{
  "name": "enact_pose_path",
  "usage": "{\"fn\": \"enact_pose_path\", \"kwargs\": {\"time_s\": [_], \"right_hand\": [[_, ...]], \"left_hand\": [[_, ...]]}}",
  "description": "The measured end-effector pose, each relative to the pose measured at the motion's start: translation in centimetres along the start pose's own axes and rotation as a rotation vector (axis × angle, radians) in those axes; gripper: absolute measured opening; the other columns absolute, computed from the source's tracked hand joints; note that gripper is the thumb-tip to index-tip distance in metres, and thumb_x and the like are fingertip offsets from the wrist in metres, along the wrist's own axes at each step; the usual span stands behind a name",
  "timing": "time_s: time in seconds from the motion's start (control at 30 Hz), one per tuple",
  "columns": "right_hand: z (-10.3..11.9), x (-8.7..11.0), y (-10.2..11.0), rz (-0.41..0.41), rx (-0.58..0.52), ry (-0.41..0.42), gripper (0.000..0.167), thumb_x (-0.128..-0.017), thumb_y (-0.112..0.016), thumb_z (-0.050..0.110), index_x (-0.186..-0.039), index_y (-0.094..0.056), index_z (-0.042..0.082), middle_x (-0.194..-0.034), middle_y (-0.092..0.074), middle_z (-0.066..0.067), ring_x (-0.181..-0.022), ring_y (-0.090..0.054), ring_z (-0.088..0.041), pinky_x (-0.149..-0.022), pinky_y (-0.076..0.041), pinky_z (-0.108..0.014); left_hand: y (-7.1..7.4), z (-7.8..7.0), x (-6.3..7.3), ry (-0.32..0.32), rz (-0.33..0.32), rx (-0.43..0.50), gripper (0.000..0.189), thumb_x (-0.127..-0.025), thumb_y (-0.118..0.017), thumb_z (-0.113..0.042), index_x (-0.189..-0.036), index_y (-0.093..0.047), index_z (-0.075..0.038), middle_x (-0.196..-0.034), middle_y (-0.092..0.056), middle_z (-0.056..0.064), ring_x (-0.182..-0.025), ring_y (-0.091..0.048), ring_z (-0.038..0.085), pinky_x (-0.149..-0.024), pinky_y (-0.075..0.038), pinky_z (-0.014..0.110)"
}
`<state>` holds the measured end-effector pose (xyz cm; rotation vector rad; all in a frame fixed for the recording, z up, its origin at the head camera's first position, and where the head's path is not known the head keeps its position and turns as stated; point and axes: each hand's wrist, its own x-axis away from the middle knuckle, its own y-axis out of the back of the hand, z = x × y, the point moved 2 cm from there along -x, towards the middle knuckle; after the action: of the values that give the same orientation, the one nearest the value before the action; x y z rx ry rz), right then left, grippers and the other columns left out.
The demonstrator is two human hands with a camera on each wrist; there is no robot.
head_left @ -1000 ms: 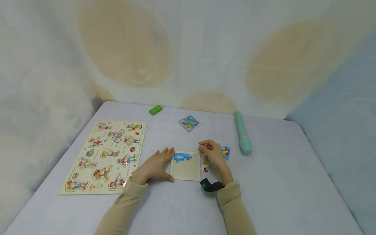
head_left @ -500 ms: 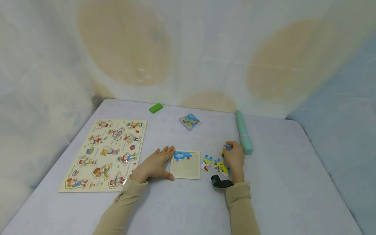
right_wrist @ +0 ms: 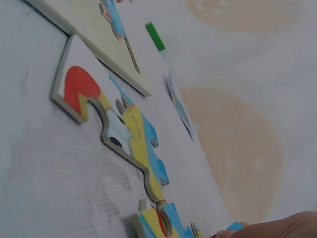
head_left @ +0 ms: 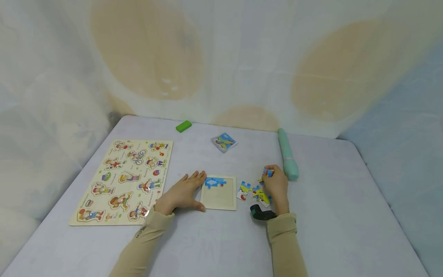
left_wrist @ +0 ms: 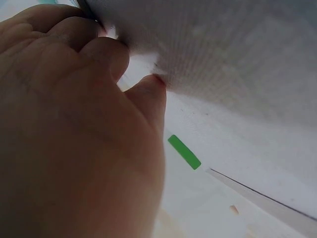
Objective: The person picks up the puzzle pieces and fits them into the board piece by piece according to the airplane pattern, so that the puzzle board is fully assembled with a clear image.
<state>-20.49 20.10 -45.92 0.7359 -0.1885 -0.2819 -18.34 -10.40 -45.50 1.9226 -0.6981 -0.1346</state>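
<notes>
The square wooden puzzle tray (head_left: 219,200) lies on the table, with a few joined blue jigsaw pieces (head_left: 214,182) in its upper left corner. My left hand (head_left: 183,195) rests spread against the tray's left side, fingers straight, thumb at the lower corner. To the right of the tray, my right hand (head_left: 277,186) pinches a blue and red puzzle piece (head_left: 267,172) at its fingertips. Loose yellow pieces (head_left: 260,195) lie beside that hand, and a piece with a red spot (head_left: 243,191) lies nearer the tray. In the right wrist view only a fingertip (right_wrist: 292,227) shows.
A large board of cartoon sports figures (head_left: 131,181) lies at the left. Behind the tray are a picture card (head_left: 224,142) showing a yellow plane and a green block (head_left: 184,126). A folded mint-green umbrella-like object (head_left: 288,156) lies right of my right hand.
My right hand has moved from the tray's upper right corner rightward to the loose pieces and now has one at its fingertips. The left hand has stayed in place.
</notes>
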Motion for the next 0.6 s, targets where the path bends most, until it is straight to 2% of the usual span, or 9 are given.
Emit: {"fn": "enact_pose_path", "kwargs": {"time_s": [0.13,0.27,0.37,0.43,0.6], "right_hand": [[0.3,0.0,0.2,-0.044,-0.092,0.014,0.025,-0.093,-0.060,0.011,-0.118,-0.062,0.007,-0.090,-0.068,-0.017,-0.059,-0.062,-0.013,-0.051,-0.044,-0.021],[0.6,-0.1,0.2,-0.077,-0.272,0.029,0.025,-0.095,-0.059,0.010,-0.119,-0.061,0.007,-0.092,-0.070,-0.020,-0.057,-0.061,-0.008,-0.053,-0.049,-0.019],[0.9,-0.2,-0.2,-0.014,-0.379,0.043,0.026,-0.097,-0.057,0.010,-0.121,-0.061,0.006,-0.089,-0.070,-0.020,-0.058,-0.062,-0.007,-0.055,-0.053,-0.017],[1.2,-0.2,-0.5,0.049,-0.408,0.049,0.027,-0.097,-0.057,0.011,-0.123,-0.061,0.006,-0.084,-0.070,-0.018,-0.057,-0.062,-0.008,-0.055,-0.054,-0.018],[2.0,0.3,-1.5,0.188,-0.350,0.075,0.029,-0.097,-0.059,0.017,-0.123,-0.062,0.007,-0.077,-0.071,-0.011,-0.056,-0.062,-0.009,-0.054,-0.054,-0.019]], "left_hand": [[-0.1,0.1,-0.1,-0.001,0.002,-0.009,0.111,-0.068,-0.084,-0.046,-0.153,-0.025,-0.006,-0.162,-0.019,0.008,-0.152,-0.013,0.028,-0.123,-0.009,0.052],[-0.1,0.1,-0.1,-0.004,0.004,-0.017,0.111,-0.069,-0.084,-0.046,-0.153,-0.025,-0.006,-0.162,-0.019,0.008,-0.152,-0.013,0.028,-0.123,-0.009,0.052],[0.0,0.0,-0.1,-0.005,0.004,-0.011,0.111,-0.069,-0.084,-0.045,-0.153,-0.025,-0.006,-0.162,-0.019,0.009,-0.151,-0.013,0.028,-0.123,-0.009,0.052],[0.1,0.0,0.0,-0.004,0.003,-0.005,0.110,-0.069,-0.084,-0.045,-0.153,-0.025,-0.006,-0.162,-0.019,0.009,-0.152,-0.013,0.028,-0.123,-0.009,0.053],[0.1,0.0,0.1,-0.004,0.003,0.003,0.110,-0.069,-0.084,-0.045,-0.153,-0.025,-0.006,-0.162,-0.019,0.009,-0.151,-0.014,0.028,-0.123,-0.009,0.052]]}}
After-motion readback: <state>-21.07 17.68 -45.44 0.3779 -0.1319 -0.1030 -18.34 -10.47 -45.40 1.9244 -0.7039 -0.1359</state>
